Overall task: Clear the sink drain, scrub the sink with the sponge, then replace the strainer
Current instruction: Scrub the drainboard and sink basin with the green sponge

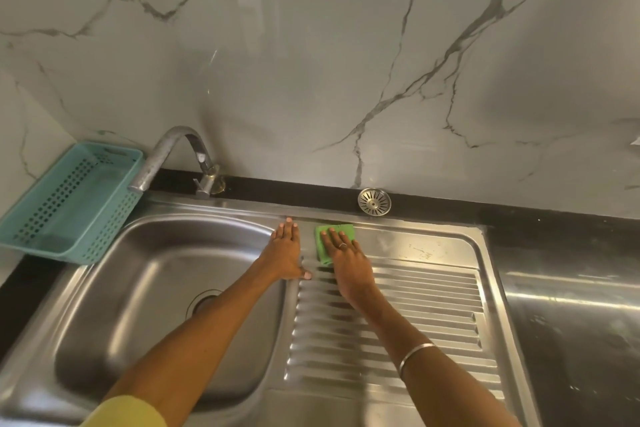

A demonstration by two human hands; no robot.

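Sponge (334, 243) under flat right hand (349, 262) | left hand (285, 253) flat on sink (104, 250) rim | no legible writing

Your green sponge (333, 243) lies flat on the smooth top strip of the steel drainboard, just above the ridges and right of the basin. The round metal strainer (374, 201) sits out on the dark tabletop ledge against the marble wall, slotted face up, behind the sponge. The sink (114, 274) basin is bare steel, its drain (203, 302) open, no strainer in it.
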